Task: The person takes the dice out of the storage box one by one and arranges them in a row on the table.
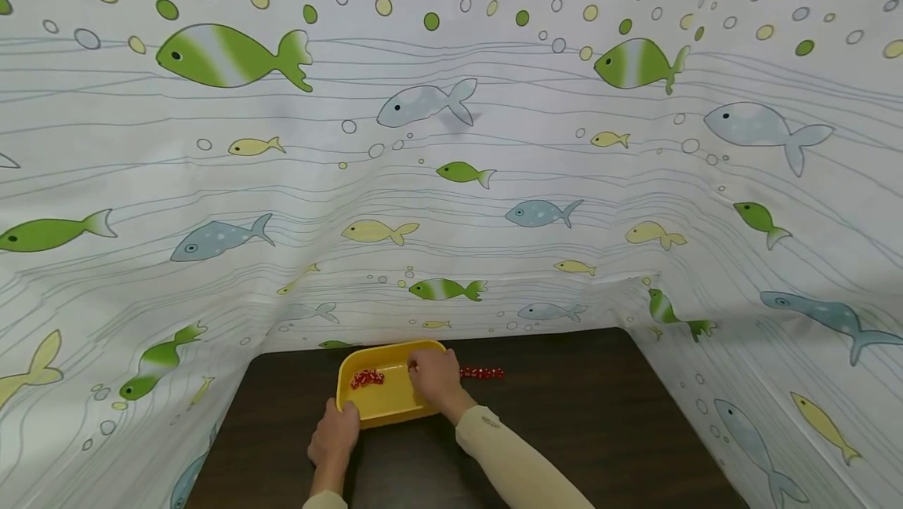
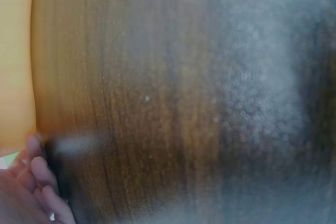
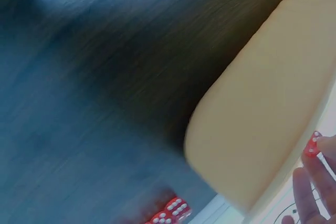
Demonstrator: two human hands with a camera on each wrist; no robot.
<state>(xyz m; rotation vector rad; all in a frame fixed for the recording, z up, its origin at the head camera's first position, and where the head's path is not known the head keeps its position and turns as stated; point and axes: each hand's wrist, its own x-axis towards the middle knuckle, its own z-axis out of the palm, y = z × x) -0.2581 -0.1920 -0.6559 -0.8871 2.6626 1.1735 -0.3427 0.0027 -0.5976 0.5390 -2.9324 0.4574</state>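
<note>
A shallow yellow tray [image 1: 395, 398] sits on the dark table with a small cluster of red dice [image 1: 367, 378] in its left part. At the tray's near left corner, my left hand [image 1: 335, 434] grips the rim; the left wrist view shows its fingers [image 2: 43, 171] against the tray's side. My right hand [image 1: 436, 378] is over the tray's right part. Between thumb and finger it pinches one red die [image 3: 313, 144] with white pips, plain in the right wrist view. Just right of the tray lies a row of red dice [image 1: 483, 373], whose left end the hand hides.
The dark wood-grain table [image 1: 585, 415] extends to both sides of the tray. A white cloth [image 1: 451, 242] printed with fish rises behind it and along both sides.
</note>
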